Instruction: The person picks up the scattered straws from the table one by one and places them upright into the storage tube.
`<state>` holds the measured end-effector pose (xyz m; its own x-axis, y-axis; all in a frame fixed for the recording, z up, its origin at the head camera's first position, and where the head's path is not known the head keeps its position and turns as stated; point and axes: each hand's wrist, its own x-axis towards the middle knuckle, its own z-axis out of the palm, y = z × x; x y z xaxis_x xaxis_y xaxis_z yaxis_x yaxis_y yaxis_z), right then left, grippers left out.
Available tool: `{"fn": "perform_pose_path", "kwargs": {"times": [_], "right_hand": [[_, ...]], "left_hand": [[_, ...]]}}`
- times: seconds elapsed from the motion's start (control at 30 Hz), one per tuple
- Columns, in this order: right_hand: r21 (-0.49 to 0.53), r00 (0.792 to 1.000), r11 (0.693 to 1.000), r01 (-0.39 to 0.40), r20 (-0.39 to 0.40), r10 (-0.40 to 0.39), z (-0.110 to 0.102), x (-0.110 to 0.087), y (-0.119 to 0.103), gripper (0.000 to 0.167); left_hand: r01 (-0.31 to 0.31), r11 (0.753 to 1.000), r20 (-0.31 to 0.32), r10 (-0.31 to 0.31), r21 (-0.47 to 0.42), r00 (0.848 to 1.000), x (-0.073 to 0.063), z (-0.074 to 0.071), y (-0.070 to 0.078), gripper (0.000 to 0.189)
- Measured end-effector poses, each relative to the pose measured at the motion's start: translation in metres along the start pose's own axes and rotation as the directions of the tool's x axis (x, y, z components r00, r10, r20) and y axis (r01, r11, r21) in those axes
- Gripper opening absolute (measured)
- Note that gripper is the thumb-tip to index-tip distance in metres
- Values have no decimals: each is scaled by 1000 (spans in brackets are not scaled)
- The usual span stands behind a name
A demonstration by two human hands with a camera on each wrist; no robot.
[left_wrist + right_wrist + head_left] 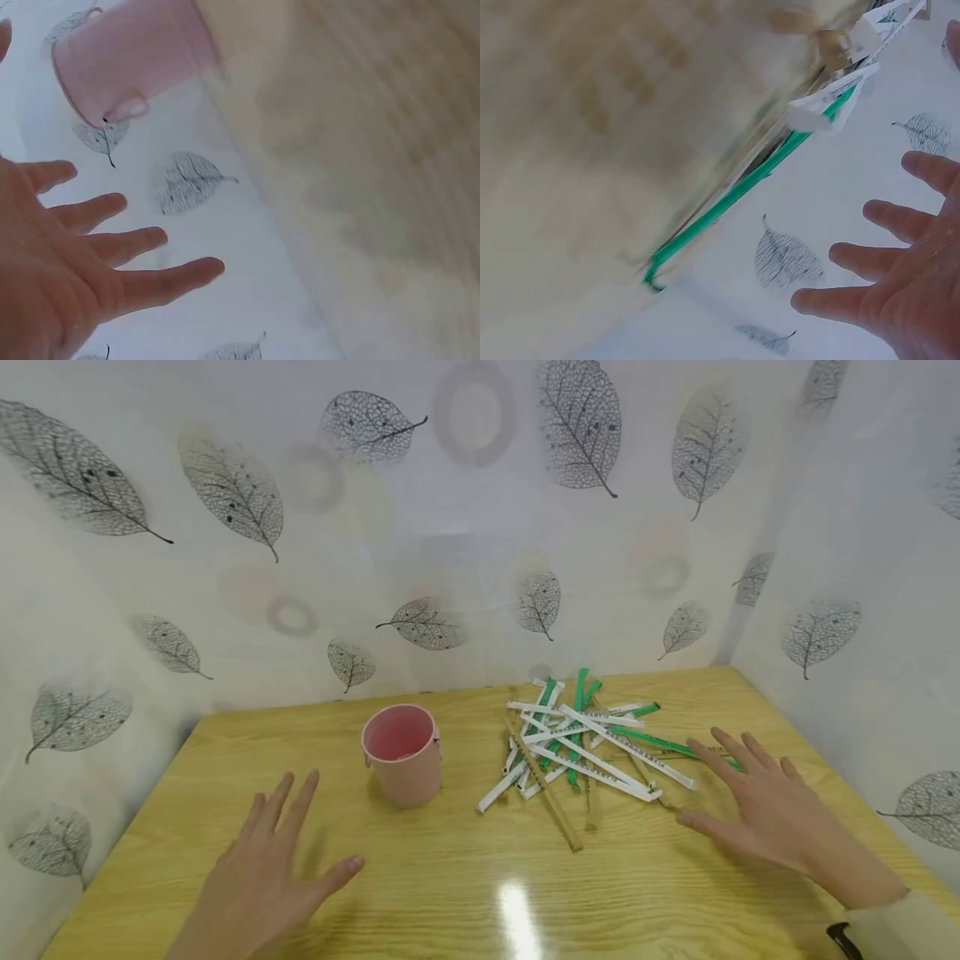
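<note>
A small pink bucket (405, 768) with side lugs stands upright on the table, left of the middle. To its right lies a loose crisscross pile of long thin strips: white strips (592, 768) with dark print, green strips (652, 739) and brown strips (551, 802). They look like paper-wrapped sticks; what is inside cannot be seen. My left hand (258, 868) spreads its fingers left of the bucket, apart from it. Over the pile's right edge, my right hand (772, 810) has its fingers spread, near the end of a green strip (720, 202). Neither hand holds anything.
The wood-grain table (442, 893) ends at a pale curtain (465, 543) with leaf prints behind it and at both sides. A bright reflection lies near the table's front. A beige sleeve (900, 927) with a black band shows at the right wrist.
</note>
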<state>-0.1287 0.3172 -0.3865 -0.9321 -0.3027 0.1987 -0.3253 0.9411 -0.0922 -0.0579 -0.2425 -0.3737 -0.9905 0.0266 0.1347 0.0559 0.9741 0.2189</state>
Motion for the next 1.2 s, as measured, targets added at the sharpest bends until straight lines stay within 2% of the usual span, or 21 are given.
{"fn": "perform_pose_path", "kwargs": {"times": [0.1,0.27,0.4,0.47,0.57,0.67,0.77,0.83,0.97,1.1,1.2], "right_hand": [[-14,997,997,69,16,-69,-1,28,-16,93],[22,979,978,206,-5,-206,12,72,-34,72],[76,960,957,281,-25,-279,26,102,-34,43],[88,961,957,278,-7,-278,29,112,-29,35],[75,969,967,244,25,-246,29,119,-19,36],[46,977,976,211,30,-212,26,118,-10,40],[23,976,976,216,27,-216,22,113,-4,37],[11,975,976,219,21,-219,20,110,-2,33],[33,976,976,216,13,-216,19,116,-2,32],[134,976,971,197,67,-207,21,129,0,32],[212,973,960,183,104,-208,26,134,5,24]], "left_hand": [[-68,984,-70,57,-166,996,23,-6,15,105],[-166,929,-171,114,-331,979,67,0,30,94],[-153,887,-139,102,-436,985,85,11,31,96],[-139,859,-118,92,-492,989,91,18,31,97],[-126,820,-110,77,-558,991,97,26,30,96],[-109,780,-96,63,-616,993,104,31,29,92],[-88,742,-73,52,-665,996,109,34,28,89],[-80,727,-61,52,-682,997,111,36,28,89],[-76,714,-53,54,-696,997,113,39,29,86],[-85,689,-58,63,-720,996,114,42,31,83],[-93,679,-62,69,-728,996,114,43,32,82]]}}
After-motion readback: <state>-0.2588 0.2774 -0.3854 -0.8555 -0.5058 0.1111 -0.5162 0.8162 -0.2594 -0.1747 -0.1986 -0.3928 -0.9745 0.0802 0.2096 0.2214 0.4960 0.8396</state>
